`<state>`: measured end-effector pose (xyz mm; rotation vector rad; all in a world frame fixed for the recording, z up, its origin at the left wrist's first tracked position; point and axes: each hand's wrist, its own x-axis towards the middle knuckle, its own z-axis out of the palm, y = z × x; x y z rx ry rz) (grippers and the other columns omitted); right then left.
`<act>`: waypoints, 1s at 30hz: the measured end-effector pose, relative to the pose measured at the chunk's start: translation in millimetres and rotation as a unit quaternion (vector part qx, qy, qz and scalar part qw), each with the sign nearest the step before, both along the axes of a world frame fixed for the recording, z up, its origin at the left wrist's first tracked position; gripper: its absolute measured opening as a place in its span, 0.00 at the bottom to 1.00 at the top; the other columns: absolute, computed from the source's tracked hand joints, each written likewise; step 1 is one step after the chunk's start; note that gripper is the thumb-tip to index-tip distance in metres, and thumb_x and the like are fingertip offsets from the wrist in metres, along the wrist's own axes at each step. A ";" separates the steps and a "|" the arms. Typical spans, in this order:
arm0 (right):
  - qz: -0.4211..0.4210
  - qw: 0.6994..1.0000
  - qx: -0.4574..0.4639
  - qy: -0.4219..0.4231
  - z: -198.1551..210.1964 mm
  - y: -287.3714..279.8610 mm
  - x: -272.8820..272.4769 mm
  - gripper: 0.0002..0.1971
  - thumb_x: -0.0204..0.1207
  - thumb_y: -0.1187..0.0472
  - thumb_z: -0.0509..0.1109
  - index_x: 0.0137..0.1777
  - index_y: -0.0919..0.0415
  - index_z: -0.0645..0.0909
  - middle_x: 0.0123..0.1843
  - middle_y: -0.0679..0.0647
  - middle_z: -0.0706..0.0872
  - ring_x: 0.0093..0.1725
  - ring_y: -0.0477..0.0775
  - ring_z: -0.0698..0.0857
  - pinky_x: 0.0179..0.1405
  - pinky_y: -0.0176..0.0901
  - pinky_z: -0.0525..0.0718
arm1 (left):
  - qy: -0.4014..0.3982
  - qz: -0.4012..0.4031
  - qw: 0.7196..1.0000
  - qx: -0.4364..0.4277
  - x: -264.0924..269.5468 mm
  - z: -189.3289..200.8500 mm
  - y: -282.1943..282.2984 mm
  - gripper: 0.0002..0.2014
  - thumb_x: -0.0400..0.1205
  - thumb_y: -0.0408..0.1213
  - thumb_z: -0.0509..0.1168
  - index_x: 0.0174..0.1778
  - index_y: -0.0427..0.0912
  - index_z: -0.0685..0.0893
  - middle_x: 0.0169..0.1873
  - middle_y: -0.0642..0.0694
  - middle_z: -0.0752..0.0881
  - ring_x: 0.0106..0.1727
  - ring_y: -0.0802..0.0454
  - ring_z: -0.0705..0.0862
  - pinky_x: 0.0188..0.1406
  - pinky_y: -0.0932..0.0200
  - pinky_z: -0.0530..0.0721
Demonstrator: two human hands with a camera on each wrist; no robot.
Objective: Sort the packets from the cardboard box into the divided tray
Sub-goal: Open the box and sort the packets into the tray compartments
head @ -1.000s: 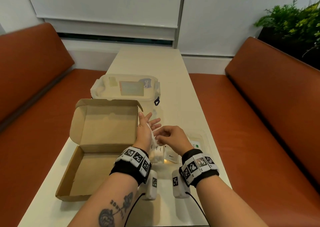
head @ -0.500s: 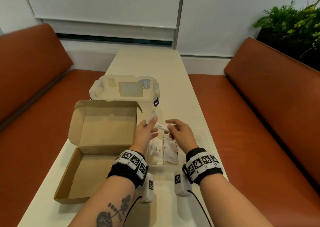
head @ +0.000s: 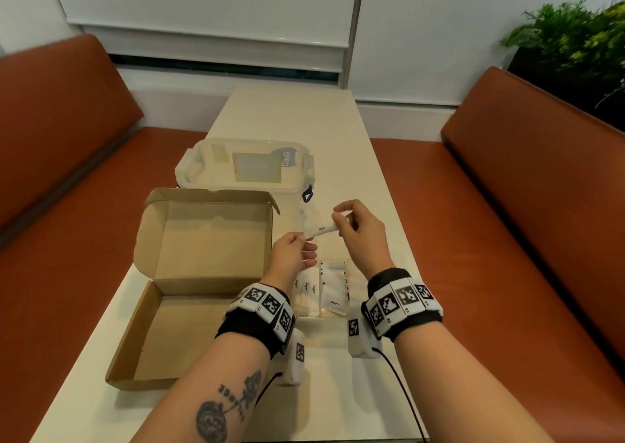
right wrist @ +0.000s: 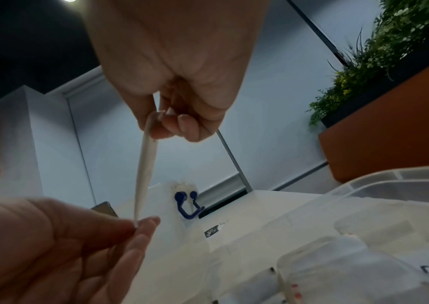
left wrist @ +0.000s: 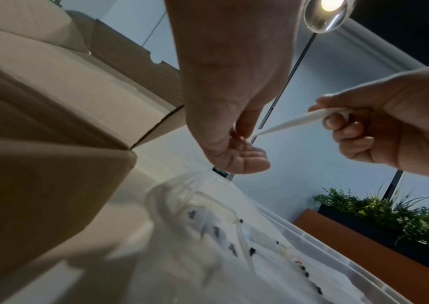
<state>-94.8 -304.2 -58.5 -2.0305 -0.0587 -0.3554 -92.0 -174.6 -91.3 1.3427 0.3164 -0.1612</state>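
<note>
You are seated at a long cream table point(head: 304, 121) that runs between two rust-orange benches point(head: 507, 205), with white blinds on the wall behind it. Above the table you hold one slim white packet point(head: 323, 229), printed with the word Sugar, stretched between both hands. Your right hand point(head: 358, 232) grasps its upper end with curled fingers and thumb, and your left hand point(head: 292, 253) pinches its lower tip between thumb and forefinger, the other fingers loosely spread. The packet hangs in the air, tilted, above the far end of the clear divided tray point(head: 400, 265).

In that tray, just below your hands, more white packets point(head: 306, 293) marked Sugar lie side by side in the left section. A flat sachet point(head: 333, 287) marked Pepper lies in the section beside them. Just left of the tray stands the cardboard box point(head: 189, 273), its lid folded back and upright, its brown inside bare where it shows. Beyond the box sits a clear lidded tub point(head: 243, 165) with a blue clip on its right side. A green plant point(head: 575, 36) stands behind the right bench.
</note>
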 end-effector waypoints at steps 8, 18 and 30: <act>0.067 0.985 -0.038 0.152 -3.4 1.5 -5.8 0.02 0.74 0.63 0.72 0.42 0.61 0.84 0.33 0.56 0.88 0.26 0.44 0.81 0.30 0.33 0.81 | -0.022 0.037 0.999 0.031 4.9 -5.9 1.5 0.11 0.88 0.30 0.50 0.44 0.37 0.76 0.32 0.42 0.78 0.29 0.53 0.76 0.22 0.68 0.82; -0.014 0.966 -0.053 0.254 -39.0 21.9 -23.2 0.10 0.67 0.73 0.70 0.30 0.62 0.74 0.39 0.63 0.85 0.30 0.56 0.83 0.23 0.38 0.84 | -0.057 0.003 0.981 0.186 0.2 -15.0 7.2 0.16 0.86 0.30 0.55 0.67 0.41 0.79 0.67 0.45 0.79 0.68 0.50 0.76 0.64 0.61 0.72; 0.068 0.928 -0.239 0.279 -52.9 23.1 -22.3 0.22 0.67 0.65 0.77 0.62 0.59 0.81 0.57 0.56 0.83 0.59 0.55 0.82 0.57 0.42 0.79 | -0.035 -0.105 0.925 0.362 -6.0 -16.0 14.1 0.34 0.77 0.14 0.49 0.77 0.43 0.71 0.75 0.40 0.72 0.74 0.44 0.73 0.67 0.63 0.73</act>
